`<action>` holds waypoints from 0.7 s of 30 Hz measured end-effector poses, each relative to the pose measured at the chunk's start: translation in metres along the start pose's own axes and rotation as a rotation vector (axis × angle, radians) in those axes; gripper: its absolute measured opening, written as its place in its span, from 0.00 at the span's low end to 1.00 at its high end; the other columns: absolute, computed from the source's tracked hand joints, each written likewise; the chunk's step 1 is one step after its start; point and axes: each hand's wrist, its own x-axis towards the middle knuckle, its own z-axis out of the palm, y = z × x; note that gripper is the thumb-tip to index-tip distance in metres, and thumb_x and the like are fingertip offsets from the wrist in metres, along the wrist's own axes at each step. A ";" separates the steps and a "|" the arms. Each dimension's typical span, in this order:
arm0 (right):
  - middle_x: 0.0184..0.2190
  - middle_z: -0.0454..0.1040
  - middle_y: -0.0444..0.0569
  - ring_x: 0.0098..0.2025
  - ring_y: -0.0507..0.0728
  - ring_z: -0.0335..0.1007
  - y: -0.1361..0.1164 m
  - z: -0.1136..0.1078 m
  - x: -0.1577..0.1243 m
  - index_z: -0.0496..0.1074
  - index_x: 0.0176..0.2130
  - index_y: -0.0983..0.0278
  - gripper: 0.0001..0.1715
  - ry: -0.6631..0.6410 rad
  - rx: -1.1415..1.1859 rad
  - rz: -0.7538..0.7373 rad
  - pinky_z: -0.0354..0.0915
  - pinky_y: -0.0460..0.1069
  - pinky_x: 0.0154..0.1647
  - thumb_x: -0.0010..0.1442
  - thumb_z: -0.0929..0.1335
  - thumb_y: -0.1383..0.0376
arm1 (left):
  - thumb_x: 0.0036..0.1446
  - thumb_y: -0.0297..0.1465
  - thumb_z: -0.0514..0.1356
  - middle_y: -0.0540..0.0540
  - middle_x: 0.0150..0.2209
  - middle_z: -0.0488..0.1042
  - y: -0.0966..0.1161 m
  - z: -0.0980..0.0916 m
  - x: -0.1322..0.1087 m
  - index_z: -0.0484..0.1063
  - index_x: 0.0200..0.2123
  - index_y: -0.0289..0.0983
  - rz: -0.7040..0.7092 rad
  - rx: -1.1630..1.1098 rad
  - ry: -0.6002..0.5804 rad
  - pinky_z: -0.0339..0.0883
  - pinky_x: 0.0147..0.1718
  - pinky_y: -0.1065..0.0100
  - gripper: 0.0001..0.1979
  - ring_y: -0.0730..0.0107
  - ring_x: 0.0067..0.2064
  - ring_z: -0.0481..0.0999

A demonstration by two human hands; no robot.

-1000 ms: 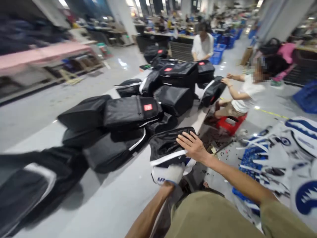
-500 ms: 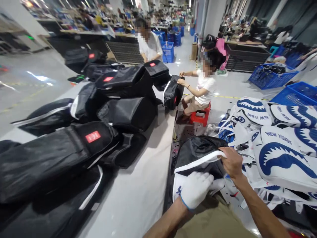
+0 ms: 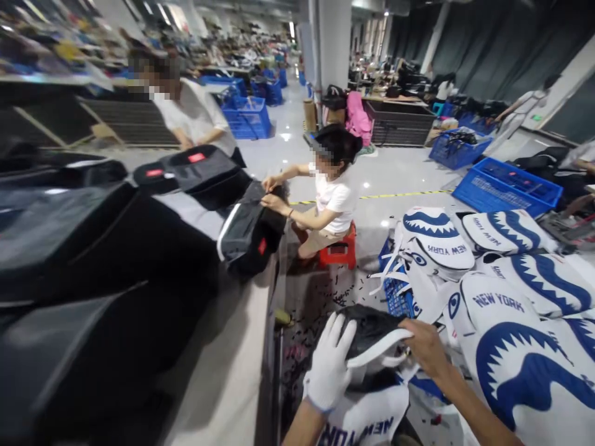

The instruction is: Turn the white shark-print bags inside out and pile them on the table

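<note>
A white backpack with blue "NEW YORK" lettering is in front of me, its black inside turned upward and a white edge band along the opening. My right hand, bare, pinches the end of this band on the right side. My left hand wears a white glove and lies against the black lining on the left, its fingers stretched and slightly apart. The lower part of the backpack is partly hidden by my forearms and the frame's edge.
Black bags cover much of the white table at left. White shark-print backpacks are piled at right. Across the table corner, a person on a red stool handles a black bag. Blue crates stand behind.
My view has swung to the right. My gloved left hand has gone from a closed grip near the front panel to stretched fingers on the lining. My right hand still pinches the band.
</note>
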 end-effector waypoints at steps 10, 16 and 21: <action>0.16 0.48 0.41 0.23 0.52 0.45 0.045 0.102 0.157 0.51 0.15 0.62 0.44 -0.500 0.542 0.497 0.42 0.48 0.23 0.52 0.69 0.32 | 0.58 0.55 0.63 0.39 0.45 0.88 -0.067 -0.006 0.099 0.86 0.38 0.39 -0.790 -0.728 -0.206 0.77 0.61 0.53 0.25 0.40 0.55 0.85; 0.16 0.45 0.43 0.24 0.52 0.44 0.041 0.169 0.177 0.47 0.16 0.62 0.44 -0.493 0.539 0.566 0.43 0.47 0.21 0.54 0.59 0.28 | 0.29 0.69 0.63 0.35 0.30 0.84 -0.115 0.025 0.100 0.73 0.17 0.44 -1.010 -0.603 -0.306 0.80 0.52 0.47 0.33 0.33 0.44 0.84; 0.15 0.45 0.42 0.27 0.52 0.46 0.044 0.145 0.165 0.47 0.14 0.61 0.42 -0.406 0.478 0.562 0.42 0.48 0.24 0.53 0.64 0.33 | 0.33 0.69 0.67 0.37 0.31 0.84 -0.107 0.017 0.081 0.74 0.21 0.42 -0.952 -0.686 -0.371 0.78 0.51 0.53 0.35 0.43 0.42 0.82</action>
